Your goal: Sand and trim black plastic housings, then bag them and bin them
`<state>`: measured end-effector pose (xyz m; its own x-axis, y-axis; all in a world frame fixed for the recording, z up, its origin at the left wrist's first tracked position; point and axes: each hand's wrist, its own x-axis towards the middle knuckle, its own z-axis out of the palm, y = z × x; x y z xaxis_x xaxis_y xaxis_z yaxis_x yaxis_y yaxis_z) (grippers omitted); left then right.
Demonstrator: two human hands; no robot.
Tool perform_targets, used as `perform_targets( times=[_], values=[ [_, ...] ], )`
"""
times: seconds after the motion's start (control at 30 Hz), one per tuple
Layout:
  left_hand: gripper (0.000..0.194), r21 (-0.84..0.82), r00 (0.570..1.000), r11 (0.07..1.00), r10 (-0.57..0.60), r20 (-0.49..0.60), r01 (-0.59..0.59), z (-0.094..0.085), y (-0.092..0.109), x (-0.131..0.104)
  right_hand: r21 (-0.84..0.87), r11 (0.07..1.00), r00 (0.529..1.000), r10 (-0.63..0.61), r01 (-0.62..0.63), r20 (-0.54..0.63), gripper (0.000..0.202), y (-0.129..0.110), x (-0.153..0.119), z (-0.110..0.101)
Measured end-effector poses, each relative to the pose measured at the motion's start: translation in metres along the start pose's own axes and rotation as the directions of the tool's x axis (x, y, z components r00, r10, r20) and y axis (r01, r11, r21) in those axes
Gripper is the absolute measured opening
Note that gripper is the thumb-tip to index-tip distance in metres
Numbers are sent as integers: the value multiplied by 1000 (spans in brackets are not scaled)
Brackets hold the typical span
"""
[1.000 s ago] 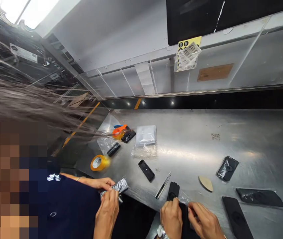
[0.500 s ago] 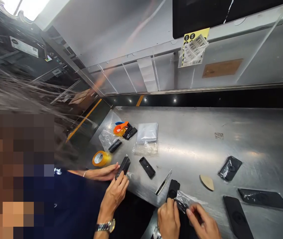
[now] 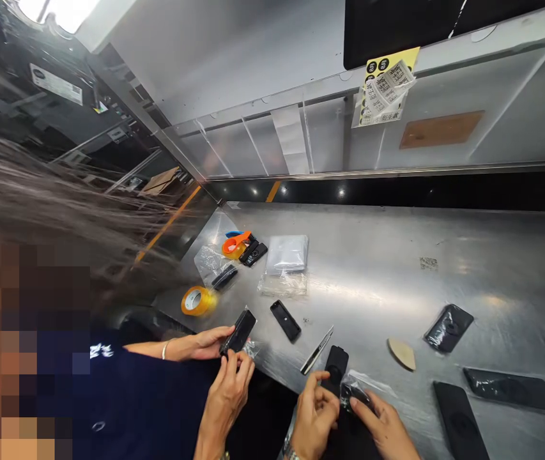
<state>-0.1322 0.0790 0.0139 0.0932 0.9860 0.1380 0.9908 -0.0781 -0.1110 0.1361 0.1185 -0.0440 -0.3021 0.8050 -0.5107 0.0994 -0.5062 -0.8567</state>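
At the table's front edge, my right hand (image 3: 382, 425) pinches a small dark item in a clear plastic bag (image 3: 356, 390). Just left of it, my left hand (image 3: 317, 409) has its fingers curled by the bag's edge; whether it grips anything is hidden. A black phone-shaped case (image 3: 336, 364) lies right behind my left hand, partly covered by it. A utility knife (image 3: 317, 350) rests to the left of that case, and a beige rounded piece (image 3: 401, 354) lies to the right.
A co-worker's hands (image 3: 229, 377) hold a bagged black item at left. Around are a black tray-like case (image 3: 285, 321), yellow tape (image 3: 196, 301), stacked clear bags (image 3: 287, 254), and several black cases, including a bagged one (image 3: 449, 328), at right.
My left hand's fingers have loosened and shifted at the bag, while my right hand has moved slightly, still on it. The co-worker's bagged item has tilted. The whole view has shifted a little.
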Motion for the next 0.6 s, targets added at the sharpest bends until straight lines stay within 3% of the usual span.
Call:
perform_targets(
  times=[0.07, 0.1, 0.13, 0.23, 0.37, 0.43, 0.53, 0.6],
  values=[
    [37, -108, 999, 993, -46, -13, 44, 9, 45, 5, 3, 1000, 999, -7, 7, 50, 34, -4, 2, 1],
    [30, -279, 987, 949, -158, -22, 146, 15, 69, 8, 5, 1000, 997, -12, 12, 75, 32, -6, 2, 1],
    [26, -329, 987, 932, -163, -7, 152, 21, 91, 11, 6, 1000, 995, -16, 15, 98, 31, -8, 3, 2],
    [25, -504, 978, 839, -200, 67, 206, 37, 131, 12, -10, 1000, 991, -16, 18, 129, 32, -8, 0, 5],
    [23, -693, 941, 641, -285, 183, 329, 39, 131, 2, -73, 997, 998, 1, 4, 69, 43, 4, -6, 3],
    [26, -769, 917, 501, -244, 314, 397, 34, 125, -1, -89, 996, 1000, 10, -11, -15, 50, 11, -8, 0],
    [40, -805, 823, 179, -61, 564, 565, 29, 123, 0, -27, 1000, 997, -17, 15, -80, 50, 15, -7, -4],
    [48, -768, 769, 51, -72, 635, 638, 29, 127, 2, -3, 999, 997, -51, 51, -60, 46, 13, -7, -4]
  ],
)
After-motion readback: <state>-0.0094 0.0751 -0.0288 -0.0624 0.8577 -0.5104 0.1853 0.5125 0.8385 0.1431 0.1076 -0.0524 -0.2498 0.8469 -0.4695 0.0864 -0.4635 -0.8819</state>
